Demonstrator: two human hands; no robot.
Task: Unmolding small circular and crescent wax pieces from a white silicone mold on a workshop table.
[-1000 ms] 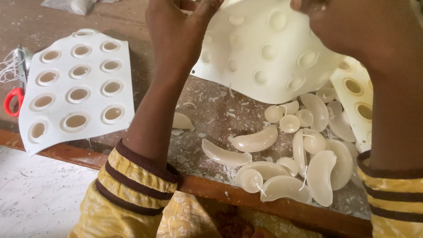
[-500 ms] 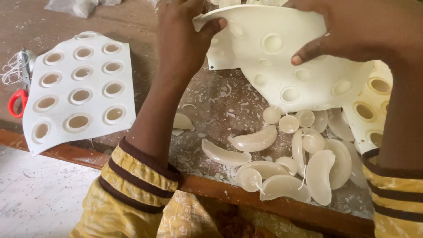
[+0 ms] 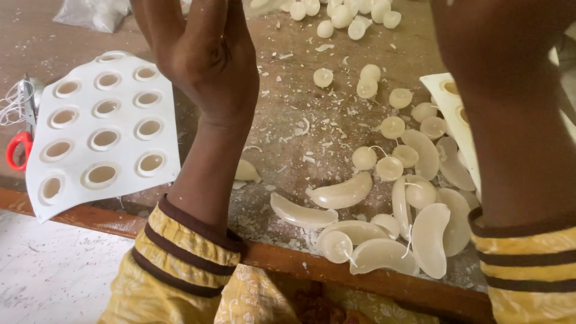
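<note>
I see my left hand [image 3: 207, 60] and right hand [image 3: 504, 66] raised above the wax pieces [image 3: 384, 210]; their fingers leave the frame, so whether they grip anything I cannot tell.

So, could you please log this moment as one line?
left hand: raised, contents unseen | right hand: raised, contents unseen | white mould tray: table-left | wax pieces: piled below

White mould tray [image 3: 102, 132] with round cups, at the table's left edge. Red-handled scissors [image 3: 17, 150] beside it, far left. Table [image 3: 288, 120] brown, dusted with pale wax flakes; front edge reddish-brown wood. Wax pieces [image 3: 384, 204] cream to pale yellow, crescents and rounds, with thin white wicks, front right. Second mould [image 3: 456, 114] off-white, right edge. Sleeve cuffs [image 3: 186, 252] mustard yellow with dark brown stripes. Clear plastic bag [image 3: 96, 13] of white lumps, back left corner. Floor [image 3: 54, 270] whitish grey.
</note>
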